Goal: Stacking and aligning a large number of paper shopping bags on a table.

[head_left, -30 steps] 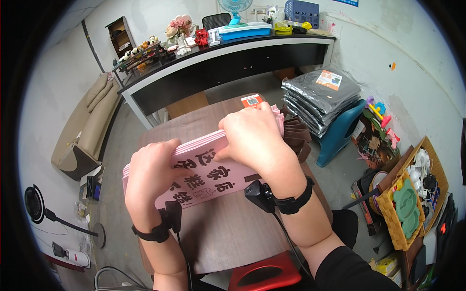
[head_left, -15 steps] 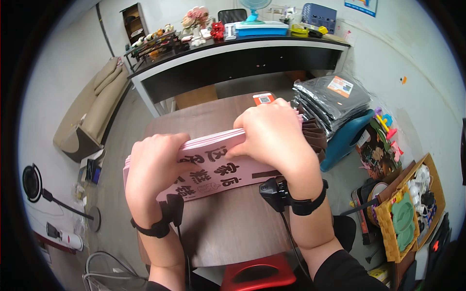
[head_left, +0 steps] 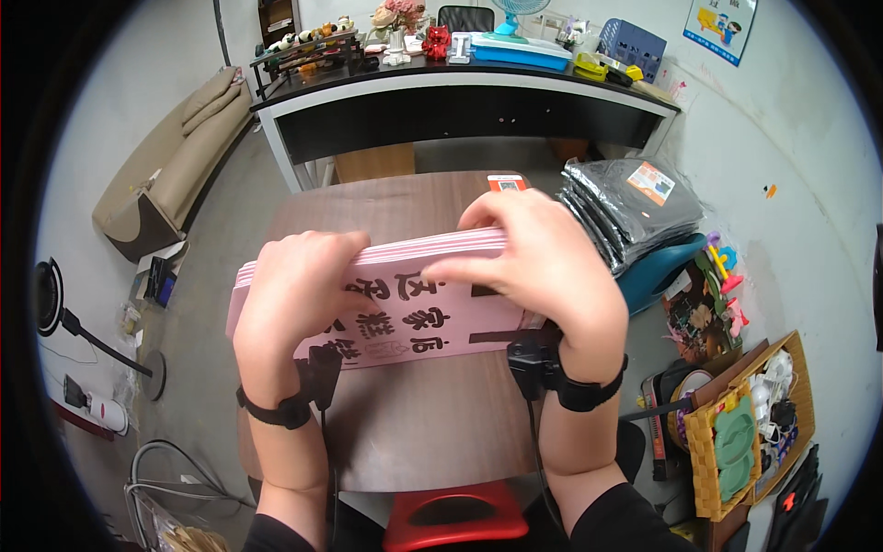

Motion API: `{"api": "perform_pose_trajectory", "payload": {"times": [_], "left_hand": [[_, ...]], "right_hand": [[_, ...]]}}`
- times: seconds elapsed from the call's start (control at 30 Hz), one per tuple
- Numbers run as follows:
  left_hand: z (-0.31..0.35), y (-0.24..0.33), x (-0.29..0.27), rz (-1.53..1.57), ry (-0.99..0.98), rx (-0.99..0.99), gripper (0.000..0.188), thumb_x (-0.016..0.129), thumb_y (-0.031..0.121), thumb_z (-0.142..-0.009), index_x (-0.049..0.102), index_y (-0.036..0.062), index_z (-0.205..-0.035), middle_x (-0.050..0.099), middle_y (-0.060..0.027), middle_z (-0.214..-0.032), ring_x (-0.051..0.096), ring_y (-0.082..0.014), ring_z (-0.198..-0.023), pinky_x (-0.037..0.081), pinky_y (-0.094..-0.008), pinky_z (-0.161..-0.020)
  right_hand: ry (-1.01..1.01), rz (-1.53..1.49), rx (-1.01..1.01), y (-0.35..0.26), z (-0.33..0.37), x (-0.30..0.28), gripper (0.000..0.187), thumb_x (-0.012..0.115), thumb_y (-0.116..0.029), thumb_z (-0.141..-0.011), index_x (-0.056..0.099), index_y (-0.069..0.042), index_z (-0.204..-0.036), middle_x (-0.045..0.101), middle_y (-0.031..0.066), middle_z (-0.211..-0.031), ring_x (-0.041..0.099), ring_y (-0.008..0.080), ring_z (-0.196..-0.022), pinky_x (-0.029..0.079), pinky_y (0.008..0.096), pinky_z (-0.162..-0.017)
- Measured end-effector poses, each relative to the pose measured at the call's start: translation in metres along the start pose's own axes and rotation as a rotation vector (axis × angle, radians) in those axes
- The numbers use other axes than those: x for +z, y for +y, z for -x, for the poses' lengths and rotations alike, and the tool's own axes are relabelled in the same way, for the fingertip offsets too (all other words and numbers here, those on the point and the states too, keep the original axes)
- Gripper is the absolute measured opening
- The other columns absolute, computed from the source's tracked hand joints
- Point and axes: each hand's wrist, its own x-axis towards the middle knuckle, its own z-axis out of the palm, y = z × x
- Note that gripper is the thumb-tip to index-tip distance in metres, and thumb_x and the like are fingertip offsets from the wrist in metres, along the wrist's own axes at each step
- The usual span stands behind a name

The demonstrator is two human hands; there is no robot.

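Observation:
A stack of flat pink sheets (head_left: 395, 317), stiff like card or folded bags, stands on its long edge on the brown wooden table (head_left: 423, 442). Dark printing covers the face toward me, and the layered edges show along the top. My left hand (head_left: 299, 285) is closed over the stack's left part, thumb on the near face, fingers hidden behind. Toward the other end, my right hand (head_left: 547, 253) grips the top edge the same way, its thumb across the front. Both wrists wear black straps with small camera-like devices.
An orange-and-white card (head_left: 507, 183) lies at the table's far edge. Dark plastic-wrapped packages (head_left: 630, 202) rest on a blue chair (head_left: 658, 271) to the right. A red stool (head_left: 455, 520) is at the near edge; baskets (head_left: 727, 460) stand at lower right. Beyond is a black-and-white desk (head_left: 460, 115).
The whole view has shifted slightly. The stack sits more level, its right end lower than before. Brown pleated pieces seen beside my right hand earlier are no longer visible. Both hands keep their hold.

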Motion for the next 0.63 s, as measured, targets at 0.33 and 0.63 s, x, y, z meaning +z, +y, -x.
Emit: {"api": "perform_pose_trajectory", "payload": {"times": [0.33, 0.63], "left_hand": [[0.008, -0.001, 0.007, 0.038, 0.059, 0.079, 0.047, 0.109, 0.029, -0.078, 0.077, 0.0076, -0.104, 0.083, -0.0155, -0.092, 0.083, -0.0440, -0.097, 0.064, -0.0562, -0.083], [0.111, 0.068, 0.014, -0.041, 0.106, 0.145, 0.040, 0.105, 0.027, -0.080, 0.076, 0.0108, -0.101, 0.084, -0.0129, -0.094, 0.084, -0.0393, -0.097, 0.064, -0.0534, -0.079]], "right_hand": [[-0.027, 0.029, -0.029, 0.018, 0.000, -0.010, 0.049, 0.108, -0.037, -0.078, 0.093, -0.009, -0.115, 0.087, 0.0136, -0.119, 0.080, 0.0387, -0.122, 0.063, 0.0493, -0.107], [-0.064, 0.044, -0.046, 0.039, 0.020, -0.021, 0.048, 0.108, -0.037, -0.078, 0.094, -0.009, -0.115, 0.087, 0.0136, -0.119, 0.080, 0.0387, -0.122, 0.063, 0.0493, -0.108]]}}
